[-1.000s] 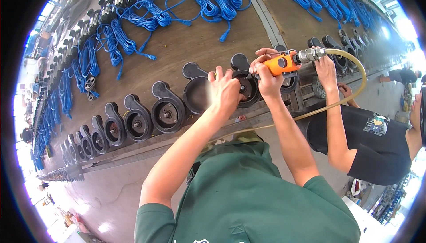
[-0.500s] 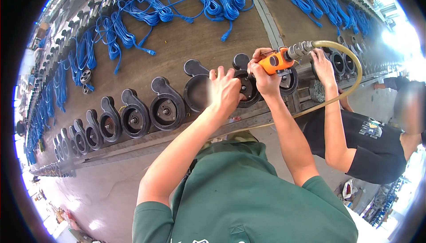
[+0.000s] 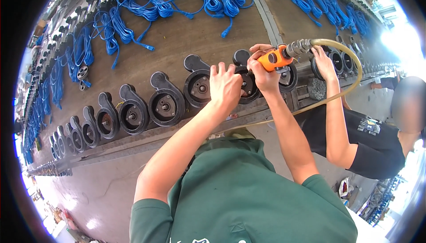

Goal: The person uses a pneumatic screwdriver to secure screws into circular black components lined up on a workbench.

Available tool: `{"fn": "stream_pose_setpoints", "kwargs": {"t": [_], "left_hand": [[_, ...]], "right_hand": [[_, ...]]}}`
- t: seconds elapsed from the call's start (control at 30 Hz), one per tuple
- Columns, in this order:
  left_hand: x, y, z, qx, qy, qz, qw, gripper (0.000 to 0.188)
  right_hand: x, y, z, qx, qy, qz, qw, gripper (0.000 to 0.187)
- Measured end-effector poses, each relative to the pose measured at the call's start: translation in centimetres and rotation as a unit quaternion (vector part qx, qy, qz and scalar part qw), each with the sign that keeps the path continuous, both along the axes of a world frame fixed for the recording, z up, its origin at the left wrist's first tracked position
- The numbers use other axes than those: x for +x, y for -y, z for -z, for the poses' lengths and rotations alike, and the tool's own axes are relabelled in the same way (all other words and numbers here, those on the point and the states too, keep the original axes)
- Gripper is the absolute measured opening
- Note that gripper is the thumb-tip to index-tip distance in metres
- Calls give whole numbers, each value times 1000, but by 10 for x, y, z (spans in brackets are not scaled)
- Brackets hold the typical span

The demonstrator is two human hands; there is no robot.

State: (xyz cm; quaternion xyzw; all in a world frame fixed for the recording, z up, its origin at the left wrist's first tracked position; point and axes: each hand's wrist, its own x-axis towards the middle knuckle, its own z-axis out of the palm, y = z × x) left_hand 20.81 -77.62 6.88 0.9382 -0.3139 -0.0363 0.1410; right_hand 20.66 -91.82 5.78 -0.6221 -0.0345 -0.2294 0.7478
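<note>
Orange against black, an air tool (image 3: pixel 266 62) sat in the right hand (image 3: pixel 266 78), whose fingers were wrapped around its body, as I followed from a distance through the head camera. Beside it, the left hand (image 3: pixel 226 84) lay palm down, fingers slightly apart and thumb at a round black housing (image 3: pixel 249 82) on the brown workbench (image 3: pixel 171 39); from my angle I could not fairly tell whether those fingers were clamped on the rim. That housing stood in a long row, partly hidden by both hands. Half a second earlier a blur had veiled the inside of the neighbouring housing (image 3: pixel 194 87), just left of the left hand; now its central shaft showed plainly. Both hands otherwise kept their poses, while the tool's pale hose (image 3: pixel 357 65) appeared slightly farther left than a second before. Coiled blue cables (image 3: pixel 228 1) lay beyond the row, and a co-worker's hand (image 3: pixel 325 67) was near the hose.
</note>
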Motion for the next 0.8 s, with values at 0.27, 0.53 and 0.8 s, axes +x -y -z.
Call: {"fn": "stream_pose_setpoints", "kwargs": {"t": [0.27, 0.53, 0.8], "left_hand": [[-7, 3, 1, -12, 29, -13, 999, 33], [3, 3, -3, 20, -11, 1, 1000, 38], [-2, 4, 1, 10, 5, -13, 1000, 35]], "right_hand": [[1, 1, -2, 9, -2, -6, 1000, 24], [7, 3, 3, -1, -4, 11, 1000, 24], [6, 4, 7, 47, 9, -5, 999, 29]]}}
